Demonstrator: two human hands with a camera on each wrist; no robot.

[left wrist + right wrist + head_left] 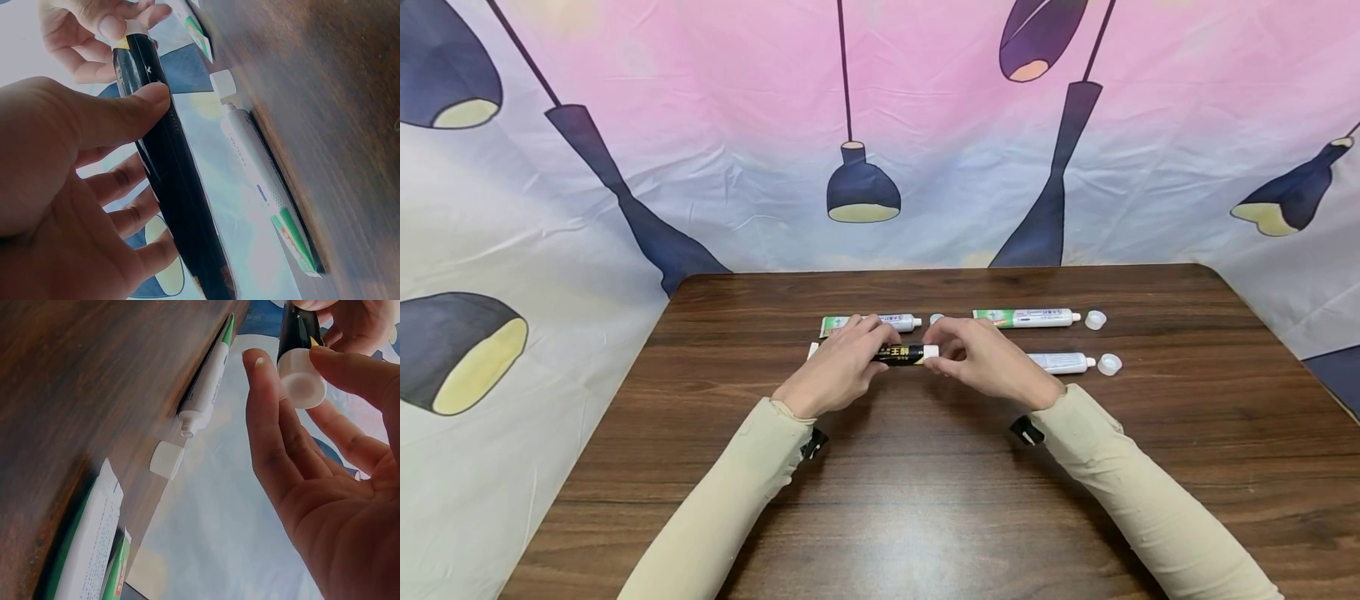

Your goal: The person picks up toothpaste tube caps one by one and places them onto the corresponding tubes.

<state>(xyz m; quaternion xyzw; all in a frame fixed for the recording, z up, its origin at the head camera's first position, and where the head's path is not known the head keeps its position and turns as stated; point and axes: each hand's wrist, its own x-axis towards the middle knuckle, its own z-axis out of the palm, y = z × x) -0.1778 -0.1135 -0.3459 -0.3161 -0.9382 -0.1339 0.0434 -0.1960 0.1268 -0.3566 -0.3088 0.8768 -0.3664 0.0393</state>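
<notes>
Brown wood table (880, 479) across the lower frame, left hand (842, 364) and right hand (983, 354) near each other mid-frame, both on one black tube (897, 356) just below centre: left's wrapped round it, right's pinching its white cap (931, 352).

Four tubes (904, 356), four caps (1095, 320)

The left sleeve (726, 500) and the right sleeve (1141, 487) were cream, long and wrinkled. At each cuff (792, 414) sat a small black piece (814, 443). The left hand (841, 364) and right hand (991, 357) were bare.
</notes>
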